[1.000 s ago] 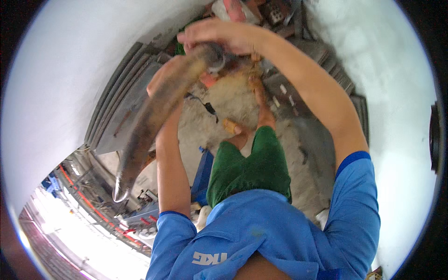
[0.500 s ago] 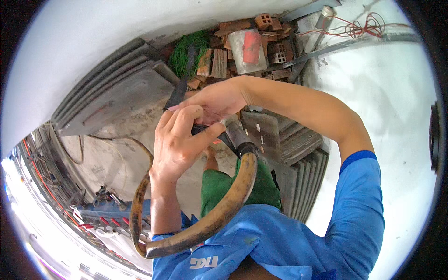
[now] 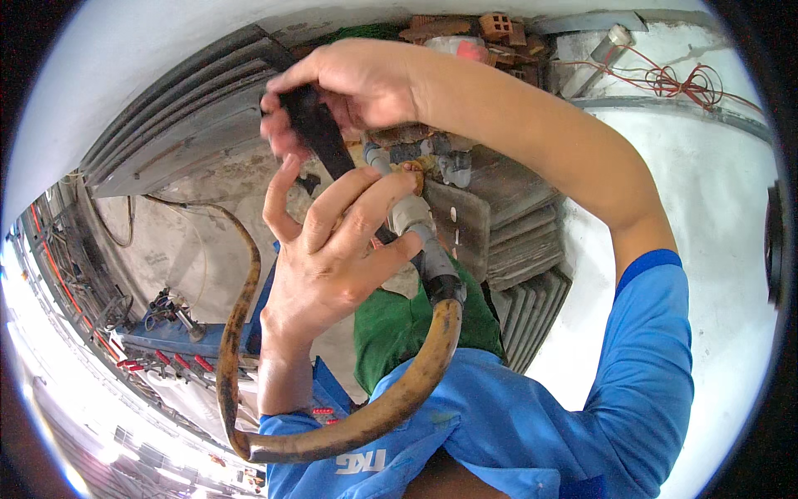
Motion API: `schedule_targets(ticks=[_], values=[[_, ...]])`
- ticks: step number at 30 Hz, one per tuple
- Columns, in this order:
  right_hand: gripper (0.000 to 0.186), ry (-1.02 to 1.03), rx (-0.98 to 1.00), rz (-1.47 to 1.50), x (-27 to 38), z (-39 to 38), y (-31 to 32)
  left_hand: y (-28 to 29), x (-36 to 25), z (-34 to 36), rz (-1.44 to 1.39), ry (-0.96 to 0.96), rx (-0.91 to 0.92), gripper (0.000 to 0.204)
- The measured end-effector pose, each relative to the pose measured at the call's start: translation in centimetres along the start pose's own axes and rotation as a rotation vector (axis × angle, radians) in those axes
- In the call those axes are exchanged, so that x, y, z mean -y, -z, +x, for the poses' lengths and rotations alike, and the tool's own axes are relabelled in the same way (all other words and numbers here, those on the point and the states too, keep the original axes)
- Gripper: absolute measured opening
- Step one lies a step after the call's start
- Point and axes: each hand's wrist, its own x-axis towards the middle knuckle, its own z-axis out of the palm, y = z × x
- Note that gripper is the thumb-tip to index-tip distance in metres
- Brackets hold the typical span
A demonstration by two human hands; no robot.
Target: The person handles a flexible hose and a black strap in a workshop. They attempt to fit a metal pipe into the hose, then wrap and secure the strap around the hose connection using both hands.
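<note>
Before us, our left hand [image 3: 328, 258] pinches the grey cylindrical fitting [image 3: 411, 216] on the yellow-brown hose [image 3: 422, 374], whose joint is already banded black; our right hand [image 3: 357, 83] clasps the flat black strip [image 3: 320, 129], seemingly unwound
</note>
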Motion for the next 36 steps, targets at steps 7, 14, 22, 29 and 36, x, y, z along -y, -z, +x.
schedule_targets(ticks=[7,14,22,29,36], values=[[0.036,0.284,0.268,0.188,5.7,-3.8,9.0,-0.4,-0.6,1.6,-0.064,-0.009,0.09,0.029],[0.03,0.644,-0.078,0.144,5.0,-16.3,16.0,-3.1,-2.1,-0.6,-1.141,0.574,-0.041,0.024],[0.031,0.789,-0.19,0.199,1.7,-19.4,19.6,-6.3,-1.1,2.8,-1.649,0.56,0.519,0.036],[0.027,0.923,-0.09,0.313,-9.1,-27.9,21.6,-6.8,-0.8,4.3,-1.516,0.457,0.834,0.023],[0.03,0.941,-0.557,0.738,-26.3,-28.5,18.4,-7.4,-3.0,-0.1,-1.306,0.576,0.362,0.021]])
